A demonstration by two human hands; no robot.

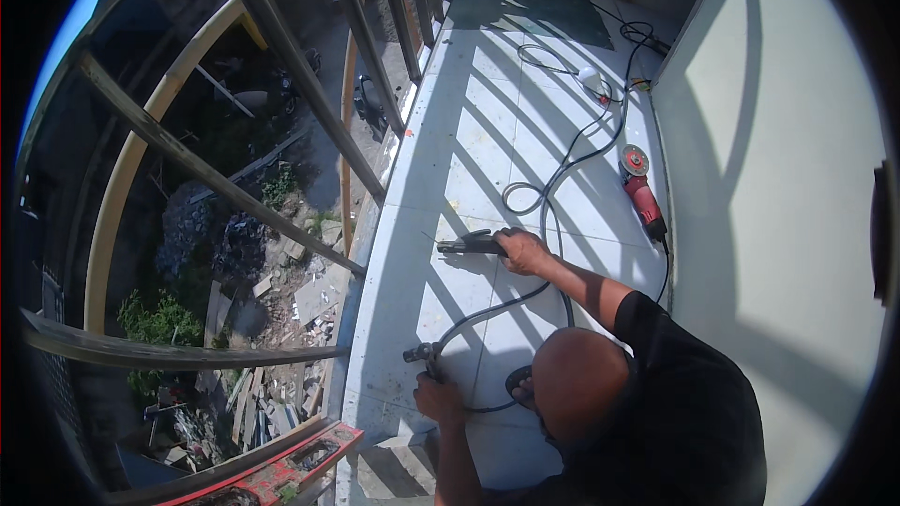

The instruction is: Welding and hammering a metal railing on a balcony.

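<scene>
Neither of my hands is in view. Below me crouches another person in a black shirt (694,403), facing the railing. One of this person's hands (527,253) grips a dark welding electrode holder (472,245), a thin rod at its tip, just above the white tiles. The other hand (441,400) closes on the handle of a hammer-like metal tool (424,354), partly hidden by the fingers. A dark round piece (518,379) shows beside the person's head; its kind is unclear.
Metal railing bars (300,66) line the left side, above a drop to rubble (272,384). A red angle grinder (642,197) lies by the wall (778,225). Black cable (562,169) loops across the tiled floor (487,159). A red spirit level (281,473) juts in at lower left.
</scene>
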